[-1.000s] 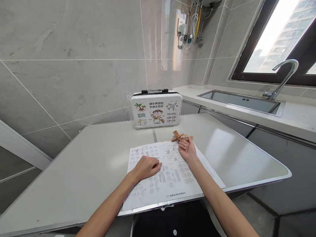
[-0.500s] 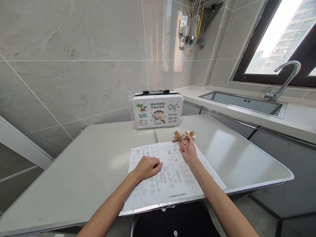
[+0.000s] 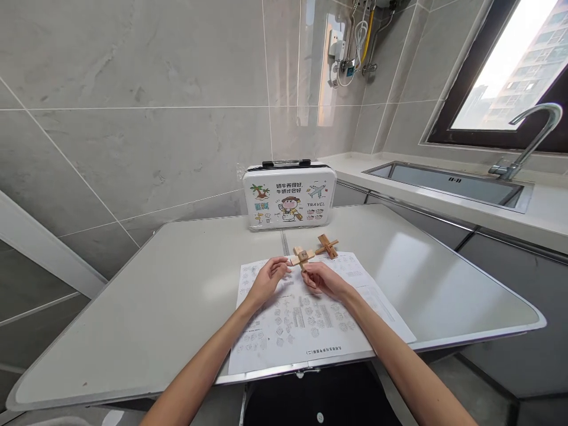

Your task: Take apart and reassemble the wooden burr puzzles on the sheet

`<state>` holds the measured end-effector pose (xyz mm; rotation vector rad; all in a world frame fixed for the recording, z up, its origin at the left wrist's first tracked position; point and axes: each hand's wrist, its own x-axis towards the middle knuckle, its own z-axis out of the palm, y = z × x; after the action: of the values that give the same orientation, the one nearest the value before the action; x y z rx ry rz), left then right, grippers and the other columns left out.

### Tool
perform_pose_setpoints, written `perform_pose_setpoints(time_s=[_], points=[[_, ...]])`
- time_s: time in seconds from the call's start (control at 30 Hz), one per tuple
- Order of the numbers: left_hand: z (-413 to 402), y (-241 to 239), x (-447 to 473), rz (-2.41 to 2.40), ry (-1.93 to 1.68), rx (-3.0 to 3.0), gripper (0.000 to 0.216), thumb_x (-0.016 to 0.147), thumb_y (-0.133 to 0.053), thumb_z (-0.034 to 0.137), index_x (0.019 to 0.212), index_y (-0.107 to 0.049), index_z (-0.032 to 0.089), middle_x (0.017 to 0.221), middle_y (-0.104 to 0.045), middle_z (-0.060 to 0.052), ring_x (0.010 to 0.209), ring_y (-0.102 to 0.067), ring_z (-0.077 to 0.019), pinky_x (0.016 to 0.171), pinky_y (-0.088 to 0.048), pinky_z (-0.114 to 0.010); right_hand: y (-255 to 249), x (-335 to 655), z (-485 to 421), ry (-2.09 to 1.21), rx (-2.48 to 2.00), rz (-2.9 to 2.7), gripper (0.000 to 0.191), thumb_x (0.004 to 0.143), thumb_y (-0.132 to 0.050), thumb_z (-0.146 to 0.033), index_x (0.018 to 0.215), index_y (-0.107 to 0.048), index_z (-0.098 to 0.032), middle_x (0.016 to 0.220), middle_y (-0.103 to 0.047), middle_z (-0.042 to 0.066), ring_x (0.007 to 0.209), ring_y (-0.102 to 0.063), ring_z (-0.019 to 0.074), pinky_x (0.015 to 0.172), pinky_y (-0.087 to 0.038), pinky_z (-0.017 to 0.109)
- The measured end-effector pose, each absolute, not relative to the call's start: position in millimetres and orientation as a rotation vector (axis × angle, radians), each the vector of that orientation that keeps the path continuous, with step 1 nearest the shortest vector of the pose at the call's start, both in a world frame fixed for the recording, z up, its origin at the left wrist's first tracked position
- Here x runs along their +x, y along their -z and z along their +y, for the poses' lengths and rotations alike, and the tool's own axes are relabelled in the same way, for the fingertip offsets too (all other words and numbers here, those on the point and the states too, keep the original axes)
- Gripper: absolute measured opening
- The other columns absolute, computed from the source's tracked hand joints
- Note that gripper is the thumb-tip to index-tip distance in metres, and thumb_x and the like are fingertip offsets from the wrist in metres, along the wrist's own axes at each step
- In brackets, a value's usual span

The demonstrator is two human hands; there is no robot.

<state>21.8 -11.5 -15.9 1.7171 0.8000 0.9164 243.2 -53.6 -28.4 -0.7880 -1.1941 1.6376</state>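
Table [image 3: 177, 284]: left hand [image 3: 266, 280], right hand [image 3: 325, 280] pinching wooden piece [image 3: 302, 256].

The near puzzle piece [image 3: 302, 256] is pale tan, and the far wooden cross [image 3: 328, 245] is darker brown. White paper [image 3: 310, 322] carries small black diagrams. The white case [image 3: 288, 195] shows colourful cartoons. The table [image 3: 155, 307] is light grey.

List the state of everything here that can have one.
Left hand: fingertips pinch the light puzzle at its left end.
Right hand: grips it from below.
Light puzzle: held over the sheet.
Dark puzzle: crossed, resting by the sheet's far edge, untouched.
Sheet: flat, printed side up.
Case: shut, upright.
Tap: no water running.
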Motion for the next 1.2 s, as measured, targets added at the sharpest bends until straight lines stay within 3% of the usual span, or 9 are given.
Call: perform_pose_setpoints(time_s=[0.13,0.27,0.5,0.6,0.8,0.97,1.2], points=[[-17,11,24,0.671,-0.814,1.643,0.067,0.097,-0.057,0.073,0.136,-0.067,0.019,0.136,-0.073,-0.017,0.122,-0.072,-0.0308,0.112,-0.052,-0.048,30,238,-58,-1.642,-0.811,-1.334,0.044,0.092,-0.070,-0.053,0.067,-0.062,-0.018,0.050,-0.049,-0.006,0.036,-0.041,0.0080,0.040,-0.030,0.022],[-21,5,25,0.613,-0.762,1.611,0.059,0.096,-0.066,0.066,0.132,-0.074,0.020,0.133,-0.075,-0.014,0.134,-0.065,-0.0341,0.121,-0.043,-0.050,29,234,-60,-1.614,-0.831,-1.445,0.044,0.093,-0.072,-0.053,0.069,-0.064,-0.018,0.048,-0.052,-0.006,0.037,-0.045,0.0088,0.042,-0.034,0.022],[-18,6,22,0.600,-0.793,1.563,0.060,0.091,-0.076,0.057,0.136,-0.070,0.018,0.131,-0.076,-0.016,0.127,-0.069,-0.0339,0.116,-0.048,-0.050,22,234,-63,-1.617,-0.795,-1.500,0.049,0.096,-0.067,-0.064,0.086,-0.069,-0.016,0.071,-0.069,0.002,0.051,-0.057,0.0114,0.049,-0.043,0.024],[-18,8,21,0.580,-0.796,1.569,0.066,0.085,-0.084,0.053,0.139,-0.067,0.019,0.136,-0.074,-0.016,0.130,-0.067,-0.0343,0.115,-0.050,-0.049,19,238,-64,-1.623,-0.777,-1.510,0.049,0.095,-0.070,-0.063,0.086,-0.071,-0.015,0.070,-0.068,0.003,0.052,-0.055,0.0112,0.053,-0.045,0.025],[-21,6,20,0.597,-0.852,1.651,0.066,0.076,-0.093,0.038,0.136,-0.069,0.023,0.139,-0.072,-0.014,0.134,-0.065,-0.0338,0.119,-0.047,-0.050,22,240,-61,-1.530,-0.831,-1.432,0.044,0.085,-0.085,-0.049,0.112,-0.071,-0.017,0.069,-0.064,-0.003,0.051,-0.052,0.0103,0.051,-0.041,0.023],[-20,8,23,0.705,-0.947,1.707,0.065,0.077,-0.093,0.037,0.135,-0.067,0.024,0.140,-0.071,-0.013,0.133,-0.066,-0.0320,0.120,-0.047,-0.051,30,238,-56,-1.399,-0.897,-1.368,0.038,0.085,-0.084,-0.049,0.099,-0.065,-0.020,0.073,-0.067,-0.003,0.050,-0.055,0.0094,0.046,-0.036,0.021],[-18,11,24,0.825,-1.007,1.771,0.064,0.079,-0.092,0.038,0.135,-0.065,0.025,0.139,-0.071,-0.011,0.131,-0.067,-0.0306,0.118,-0.048,-0.049,32,236,-55,-1.261,-0.958,-1.400,0.038,0.092,-0.076,-0.052,0.113,-0.069,-0.021,0.082,-0.075,0.002,0.048,-0.059,0.0117,0.043,-0.032,0.023]])
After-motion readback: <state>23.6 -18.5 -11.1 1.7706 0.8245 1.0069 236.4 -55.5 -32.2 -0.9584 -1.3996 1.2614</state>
